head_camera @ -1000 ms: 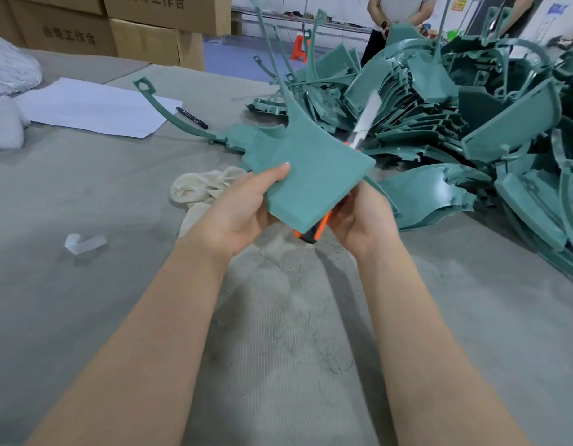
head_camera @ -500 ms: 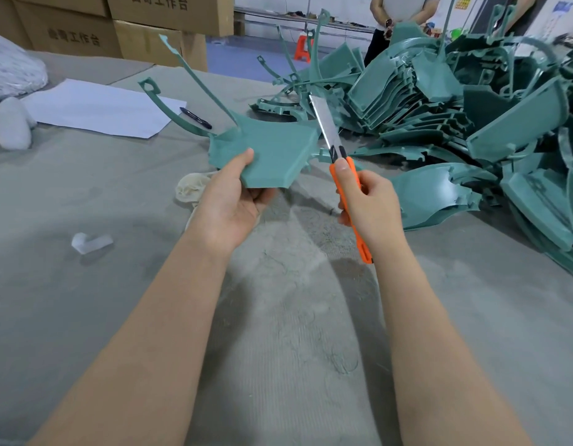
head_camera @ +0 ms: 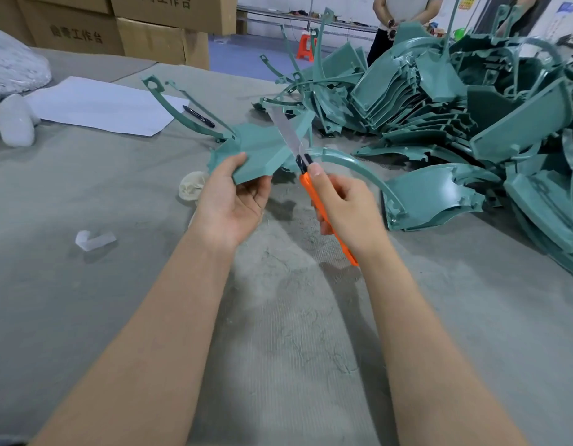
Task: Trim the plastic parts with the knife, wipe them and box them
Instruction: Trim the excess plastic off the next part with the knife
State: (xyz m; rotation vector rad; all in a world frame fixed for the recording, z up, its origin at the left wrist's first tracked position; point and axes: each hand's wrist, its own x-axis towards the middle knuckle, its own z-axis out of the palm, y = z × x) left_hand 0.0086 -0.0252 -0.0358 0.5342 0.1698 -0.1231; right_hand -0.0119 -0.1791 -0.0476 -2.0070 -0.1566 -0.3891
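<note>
Left grip is grasping a green plastic part by its near edge, thumb on top and fingers underneath, holding it raised above the grey surface. Right grip is clenching the orange handle of a knife, thumb lying along the handle. The extended blade is crossing the part's right edge. Thin shavings are lying on the surface between the forearms. A cream cloth is sitting just left of the left hand. A large pile of green parts is occupying the far right. A sheet of paper, a pen and cardboard boxes are sitting at the far left.
</note>
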